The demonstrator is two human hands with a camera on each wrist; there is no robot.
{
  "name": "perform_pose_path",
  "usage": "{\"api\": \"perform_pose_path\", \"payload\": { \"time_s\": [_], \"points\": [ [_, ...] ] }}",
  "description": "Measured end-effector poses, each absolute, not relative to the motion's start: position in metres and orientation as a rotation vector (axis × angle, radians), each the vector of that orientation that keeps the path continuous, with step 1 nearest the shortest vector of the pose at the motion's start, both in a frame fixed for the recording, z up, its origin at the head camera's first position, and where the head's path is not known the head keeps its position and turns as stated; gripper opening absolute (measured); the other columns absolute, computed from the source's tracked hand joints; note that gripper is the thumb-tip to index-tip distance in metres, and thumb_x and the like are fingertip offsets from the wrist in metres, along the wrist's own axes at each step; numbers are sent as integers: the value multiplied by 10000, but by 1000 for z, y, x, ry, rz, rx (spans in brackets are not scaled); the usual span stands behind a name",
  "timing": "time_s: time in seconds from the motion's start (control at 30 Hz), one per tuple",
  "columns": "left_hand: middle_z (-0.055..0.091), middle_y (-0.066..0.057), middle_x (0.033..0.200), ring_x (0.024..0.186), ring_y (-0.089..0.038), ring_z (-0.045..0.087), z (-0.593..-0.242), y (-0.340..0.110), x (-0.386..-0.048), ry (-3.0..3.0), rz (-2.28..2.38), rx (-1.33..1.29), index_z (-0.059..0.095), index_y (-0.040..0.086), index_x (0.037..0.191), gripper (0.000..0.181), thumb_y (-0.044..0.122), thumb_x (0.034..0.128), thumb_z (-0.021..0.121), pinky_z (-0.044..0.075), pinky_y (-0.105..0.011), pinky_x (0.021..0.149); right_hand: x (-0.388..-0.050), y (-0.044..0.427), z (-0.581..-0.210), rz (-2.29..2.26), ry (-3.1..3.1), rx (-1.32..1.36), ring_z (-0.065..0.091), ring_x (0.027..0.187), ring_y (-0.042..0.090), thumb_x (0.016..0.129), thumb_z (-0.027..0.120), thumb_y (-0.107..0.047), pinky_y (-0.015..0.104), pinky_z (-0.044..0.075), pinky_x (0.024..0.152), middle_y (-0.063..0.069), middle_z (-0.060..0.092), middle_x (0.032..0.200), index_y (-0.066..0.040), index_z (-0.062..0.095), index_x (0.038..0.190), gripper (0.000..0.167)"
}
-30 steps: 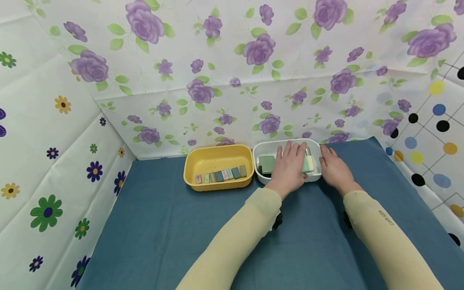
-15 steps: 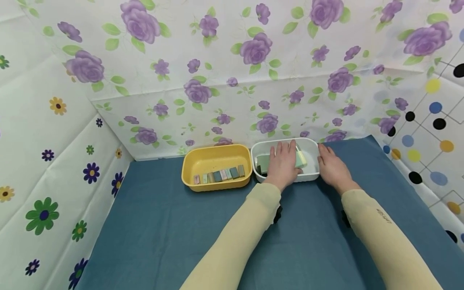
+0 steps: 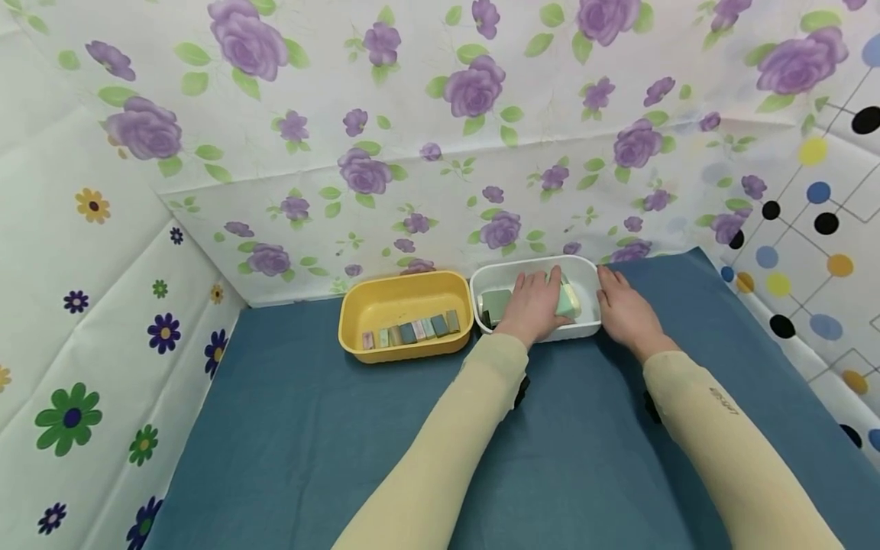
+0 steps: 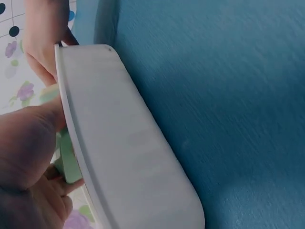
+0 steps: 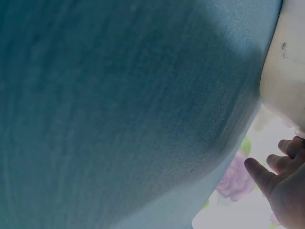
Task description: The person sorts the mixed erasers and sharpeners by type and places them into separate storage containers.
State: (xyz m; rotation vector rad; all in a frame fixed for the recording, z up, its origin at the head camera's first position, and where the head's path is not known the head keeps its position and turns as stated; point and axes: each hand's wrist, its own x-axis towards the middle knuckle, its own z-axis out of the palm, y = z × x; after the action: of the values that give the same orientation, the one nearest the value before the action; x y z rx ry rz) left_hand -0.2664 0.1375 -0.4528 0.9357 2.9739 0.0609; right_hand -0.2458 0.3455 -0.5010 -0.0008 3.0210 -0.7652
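A white plastic basin stands near the back wall with green blocks in it. My left hand reaches over the near rim, holding a pale green block between thumb and fingers. Beside this block is a pale yellow strip. Another green block lies at the basin's left end, partly covered by the hand, with a dark piece near it. At the basin's right end, my right hand rests against the rim. The right wrist view shows its fingers fairly straight, close to the basin's outer wall.
Touching or nearly touching the white basin on its left is a yellow basin. Several small coloured blocks line its near side. Both stand on a blue cloth. Behind them rises a flowered wall covering.
Inside the white basin, the left hand has shifted slightly left. The pale green block and yellow strip moved left and tilted. The right hand stays at the rim.
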Motion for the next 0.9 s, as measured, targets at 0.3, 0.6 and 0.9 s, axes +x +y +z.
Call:
{"api": "perform_pose_path", "payload": {
  "time_s": [0.3, 0.6, 0.9],
  "points": [
    [476, -79, 1621, 1507, -207, 426, -458, 130, -270, 2901, 55, 957, 292, 173, 1715, 863, 635, 1042, 572, 216, -411, 1314, -247, 342, -496, -749, 3016, -12, 99, 1606, 490, 1181, 292, -224, 691, 173, 1256, 249, 124, 1760, -19, 67, 1717, 616],
    [478, -42, 1632, 1534, -184, 399, -463, 127, -267, 2875, 52, 913, 371, 227, 1691, 721, 619, 1092, 453, 198, -435, 1321, -250, 341, -498, -733, 3015, -27, 103, 1604, 493, 1182, 297, -220, 698, 179, 1250, 252, 126, 1758, -18, 62, 1716, 617],
    [421, -60, 1675, 1573, -213, 335, -468, 124, -264, 2899, 55, 927, 334, 198, 1703, 687, 573, 1130, 390, 176, -424, 1326, -250, 343, -499, -736, 3013, -31, 100, 1603, 498, 1182, 289, -228, 699, 176, 1250, 255, 127, 1756, -7, 72, 1713, 615]
  ]
}}
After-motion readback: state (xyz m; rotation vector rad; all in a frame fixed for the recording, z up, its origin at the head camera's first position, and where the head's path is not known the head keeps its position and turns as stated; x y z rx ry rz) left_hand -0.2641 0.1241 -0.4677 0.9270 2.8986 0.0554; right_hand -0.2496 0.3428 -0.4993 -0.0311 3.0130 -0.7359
